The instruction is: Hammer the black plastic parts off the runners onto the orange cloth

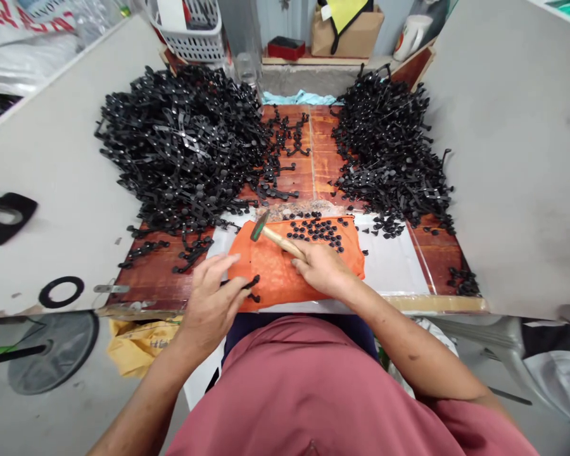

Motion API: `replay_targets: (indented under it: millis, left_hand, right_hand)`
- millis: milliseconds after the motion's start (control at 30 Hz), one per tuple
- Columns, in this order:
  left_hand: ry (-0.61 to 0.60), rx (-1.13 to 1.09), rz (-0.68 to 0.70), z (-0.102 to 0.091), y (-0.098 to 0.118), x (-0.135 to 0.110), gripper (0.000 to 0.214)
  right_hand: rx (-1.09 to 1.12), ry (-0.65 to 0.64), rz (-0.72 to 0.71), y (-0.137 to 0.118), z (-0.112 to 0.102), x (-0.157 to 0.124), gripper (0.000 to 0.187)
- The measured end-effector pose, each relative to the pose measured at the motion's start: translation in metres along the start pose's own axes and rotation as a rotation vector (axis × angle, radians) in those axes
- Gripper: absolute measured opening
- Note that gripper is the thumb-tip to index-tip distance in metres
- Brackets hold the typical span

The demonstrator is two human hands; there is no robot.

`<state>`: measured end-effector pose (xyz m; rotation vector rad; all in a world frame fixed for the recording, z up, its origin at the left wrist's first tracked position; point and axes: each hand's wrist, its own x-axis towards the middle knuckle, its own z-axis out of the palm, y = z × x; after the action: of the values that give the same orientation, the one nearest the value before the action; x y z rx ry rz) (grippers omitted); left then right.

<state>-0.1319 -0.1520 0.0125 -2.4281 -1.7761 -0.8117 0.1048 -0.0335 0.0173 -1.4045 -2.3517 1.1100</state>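
Observation:
My right hand point(323, 267) is wrapped round the wooden handle of a small hammer point(279, 240). The hammer's dark, green-marked head is over the left part of an orange cloth point(270, 272). At the cloth's left edge, my left hand point(215, 292) pinches a black plastic piece point(253, 289) whose two knobbed ends stick out past the fingers. The rest of that piece is hidden by the hand. Several small round black caps point(316, 231) are spread over the cloth's upper right, just beyond my right hand.
A large heap of black jointed parts point(185, 145) covers the table's left side. Another heap of black pieces point(389, 152) lies on the right. Grey panels point(508, 145) flank the table. At the back are a white basket point(194, 38), a red box point(285, 48) and a mug point(412, 37).

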Motion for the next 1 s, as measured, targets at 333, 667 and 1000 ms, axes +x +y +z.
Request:
replay_targets:
  millis: [333,667,1000]
  left_hand:
    - [-0.002,-0.404,-0.750,-0.019,-0.026,-0.049,0.026]
    - [-0.311,-0.450,-0.573,0.000,-0.052,0.039,0.039]
    - [-0.540,-0.226,-0.220,0.044,-0.009,0.078,0.041]
  right_hand:
    - [-0.412,-0.234,0.012,-0.012,0.004,-0.014,0.047]
    - [-0.173,-0.146,-0.098,0.005,-0.024,-0.067,0.038]
    - [0.207,0.278,0.266,0.112,-0.025,-0.122,0.057]
